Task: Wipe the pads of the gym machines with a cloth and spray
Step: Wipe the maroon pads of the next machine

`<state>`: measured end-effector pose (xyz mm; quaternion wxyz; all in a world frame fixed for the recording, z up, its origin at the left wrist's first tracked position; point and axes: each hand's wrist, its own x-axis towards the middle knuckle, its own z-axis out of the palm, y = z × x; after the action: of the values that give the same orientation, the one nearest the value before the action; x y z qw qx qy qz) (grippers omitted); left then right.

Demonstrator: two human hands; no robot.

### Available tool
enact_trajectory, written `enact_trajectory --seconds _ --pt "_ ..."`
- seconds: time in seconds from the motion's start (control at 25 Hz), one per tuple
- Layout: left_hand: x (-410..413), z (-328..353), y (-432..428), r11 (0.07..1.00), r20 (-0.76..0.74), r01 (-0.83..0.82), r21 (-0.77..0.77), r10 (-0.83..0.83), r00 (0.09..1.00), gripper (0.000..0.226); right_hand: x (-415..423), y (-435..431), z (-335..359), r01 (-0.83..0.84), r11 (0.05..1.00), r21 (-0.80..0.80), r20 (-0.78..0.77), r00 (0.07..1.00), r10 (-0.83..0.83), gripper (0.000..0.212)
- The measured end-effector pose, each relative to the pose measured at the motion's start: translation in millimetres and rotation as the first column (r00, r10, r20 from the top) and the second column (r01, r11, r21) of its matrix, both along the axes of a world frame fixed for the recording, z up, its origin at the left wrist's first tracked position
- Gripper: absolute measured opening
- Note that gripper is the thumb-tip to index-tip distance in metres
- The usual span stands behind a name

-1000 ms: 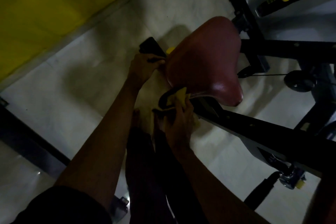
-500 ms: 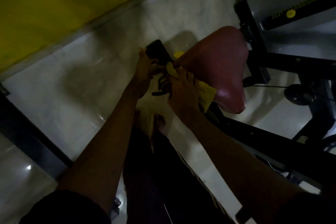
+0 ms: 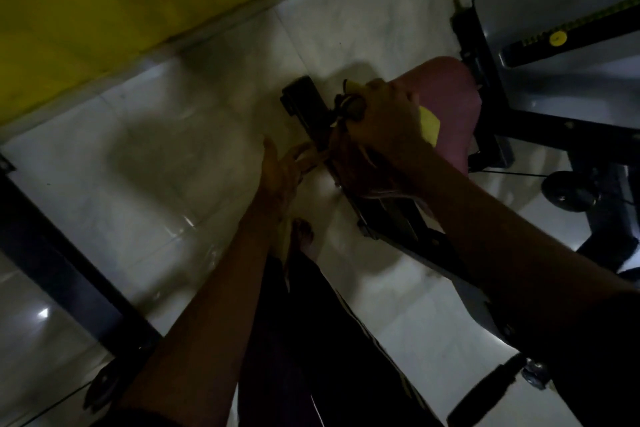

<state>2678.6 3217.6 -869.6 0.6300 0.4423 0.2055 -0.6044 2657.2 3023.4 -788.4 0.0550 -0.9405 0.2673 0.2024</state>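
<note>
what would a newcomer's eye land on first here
The dark red seat pad right of centre stands out, with the right hand gripping a yellow cloth at its left edge. Lower left of it, the left hand reaches toward the black frame bar under the pad. A yellow wall band fills the upper left.

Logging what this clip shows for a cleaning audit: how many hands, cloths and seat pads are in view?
hands: 2 (left hand, right hand)
cloth: 1, yellow
pad: 1, red
total: 4
</note>
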Motion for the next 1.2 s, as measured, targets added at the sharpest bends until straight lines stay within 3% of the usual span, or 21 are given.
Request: enact_trajectory --seconds 0.08,0.16,0.36,0.48,0.56,0.64,0.72,0.8,0.96,1.04,1.2 --pt "3.0 14.9 -10.5 0.990 0.158 0.117 0.075 -0.128 0.979 0.072 6.9 -10.1 1.2 0.024 0.999 -0.021 -0.015 1.000 -0.024 0.047" --pt "6.0 22.1 -22.1 0.970 0.281 0.184 0.160 -0.223 0.933 0.043 5.1 5.5 -2.3 -0.078 0.996 0.033 -0.047 0.996 0.080 0.050" --pt "-3.9 22.3 -36.7 0.921 0.504 0.320 0.222 -0.389 0.771 0.041 -6.4 1.2 -0.5 -0.184 0.978 0.103 0.056 0.982 0.179 0.033" --pt "-3.8 26.2 -39.1 0.908 0.609 0.318 0.272 -0.418 0.674 0.049 -14.1 -36.7 4.8 -0.062 0.997 0.045 0.166 0.985 0.053 0.044" --pt "-1.7 29.4 -40.3 0.891 0.665 0.342 0.298 -0.451 0.596 0.058 -20.6 -65.0 13.0 0.082 0.996 0.034 0.131 0.988 -0.086 0.046" --pt "-0.3 36.0 -42.7 0.866 0.696 0.353 0.353 -0.496 0.519 0.059 -28.3 -88.1 17.9 0.181 0.982 0.051 0.164 0.969 -0.187 0.042" --pt "0.4 37.3 -45.9 0.854 0.726 0.352 0.384 -0.515 0.456 0.058 -37.3 -95.4 19.0 0.269 0.960 0.084 0.302 0.911 -0.281 0.038" --pt "-0.2 36.5 -47.3 0.834 0.715 0.370 0.409 -0.545 0.439 0.059 -54.6 -86.2 12.4 0.330 0.939 0.101 0.325 0.881 -0.345 0.047" --pt "-5.8 42.2 -60.7 0.807 0.635 0.361 0.469 -0.591 0.497 0.072 -70.8 -75.9 -0.6 0.292 0.956 0.023 0.239 0.927 -0.289 0.065" --pt "-8.8 40.5 -70.0 0.755 0.630 0.341 0.560 -0.656 0.416 0.083 -55.7 -79.1 -1.0 0.215 0.977 0.001 0.167 0.963 -0.212 0.065" --pt "-15.7 36.0 -78.6 0.686 0.620 0.289 0.668 -0.727 0.294 0.081 -35.1 -88.6 -1.3 0.044 0.999 0.021 0.137 0.989 -0.047 0.059"
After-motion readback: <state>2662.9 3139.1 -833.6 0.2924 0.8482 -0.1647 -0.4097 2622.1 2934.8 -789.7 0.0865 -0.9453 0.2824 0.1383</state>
